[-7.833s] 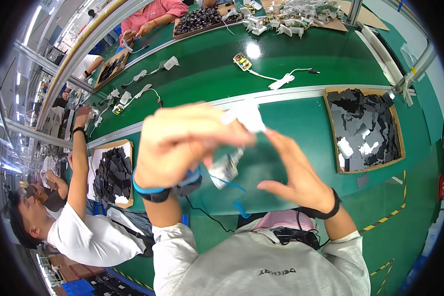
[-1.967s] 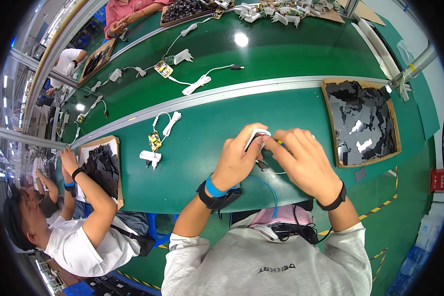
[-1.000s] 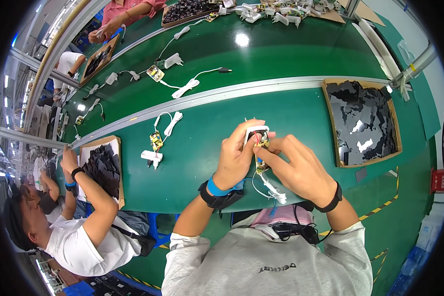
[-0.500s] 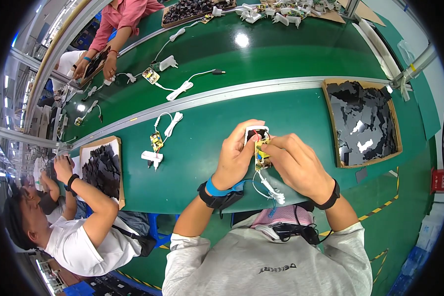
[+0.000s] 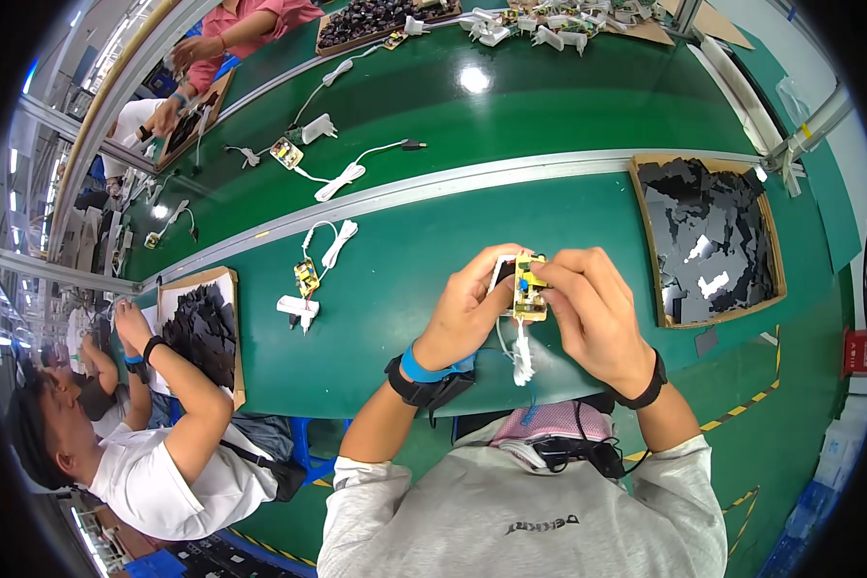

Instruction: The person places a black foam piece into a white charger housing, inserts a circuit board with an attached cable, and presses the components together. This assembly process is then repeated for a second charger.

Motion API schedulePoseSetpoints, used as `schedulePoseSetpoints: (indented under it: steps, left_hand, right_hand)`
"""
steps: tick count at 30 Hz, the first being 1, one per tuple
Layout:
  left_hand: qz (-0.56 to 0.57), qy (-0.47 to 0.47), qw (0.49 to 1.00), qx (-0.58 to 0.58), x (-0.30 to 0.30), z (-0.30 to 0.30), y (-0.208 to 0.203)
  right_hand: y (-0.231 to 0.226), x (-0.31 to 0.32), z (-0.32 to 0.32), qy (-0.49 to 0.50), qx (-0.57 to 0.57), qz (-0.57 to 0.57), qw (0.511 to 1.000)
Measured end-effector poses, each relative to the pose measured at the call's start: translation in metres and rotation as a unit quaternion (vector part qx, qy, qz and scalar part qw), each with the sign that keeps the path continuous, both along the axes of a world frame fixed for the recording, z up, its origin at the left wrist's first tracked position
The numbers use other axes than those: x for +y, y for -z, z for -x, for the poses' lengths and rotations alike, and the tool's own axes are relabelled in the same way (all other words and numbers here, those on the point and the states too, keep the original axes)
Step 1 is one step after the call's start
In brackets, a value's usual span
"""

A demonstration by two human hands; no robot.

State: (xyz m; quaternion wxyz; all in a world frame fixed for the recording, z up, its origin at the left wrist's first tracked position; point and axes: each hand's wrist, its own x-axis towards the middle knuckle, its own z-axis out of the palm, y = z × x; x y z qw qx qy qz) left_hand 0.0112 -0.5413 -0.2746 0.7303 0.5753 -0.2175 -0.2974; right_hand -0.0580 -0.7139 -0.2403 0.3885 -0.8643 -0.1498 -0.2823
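Left hand: the left hand (image 5: 458,313) grips a white case (image 5: 499,272), dark inside, thumb toward the right.
Right hand: the right hand (image 5: 602,323) pinches a yellowish circuit board (image 5: 526,289) between thumb and fingers.
Circuit board: held up over the near part of the green table (image 5: 395,308), just right of the white case and partly covering it; a bundled white cord (image 5: 522,358) hangs from its near end.
Wrists: a blue strap (image 5: 420,364) on the left, a black band (image 5: 651,381) on the right.
Table, left: a second board (image 5: 306,277) lies between a coiled cord (image 5: 333,245) and a white plug (image 5: 298,308).
Trays: a cardboard tray (image 5: 649,260) of dark sheets (image 5: 703,226) at right; another pile of black sheets (image 5: 200,328) at far left, near a co-worker in white (image 5: 173,472).
Beyond the metal rail (image 5: 453,181): a third board (image 5: 286,152) with its cord, and, farther right, a heap of white plugs (image 5: 549,37).
Far left: a person in pink (image 5: 250,37) reaches over the far side.
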Motion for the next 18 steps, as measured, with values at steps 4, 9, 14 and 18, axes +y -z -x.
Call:
schedulePoseSetpoints:
  steps: [4,9,14,18]
  left_hand:
    - [-0.011,0.053,0.998,0.033,0.003,-0.001,-0.001]
    - [-0.016,0.070,0.997,0.004,0.002,0.000,0.003]
    - [0.004,0.112,0.993,0.031,-0.001,-0.001,-0.002]
    - [-0.026,0.061,0.997,0.040,-0.006,0.004,-0.002]
  right_hand:
    - [-0.001,-0.004,0.002,0.008,0.026,-0.022,0.999]
    - [-0.004,-0.012,0.002,-0.026,0.092,-0.094,0.991]
    - [-0.006,-0.018,0.002,-0.051,0.151,-0.157,0.975]
    - [-0.004,-0.018,0.002,-0.067,0.173,-0.208,0.960]
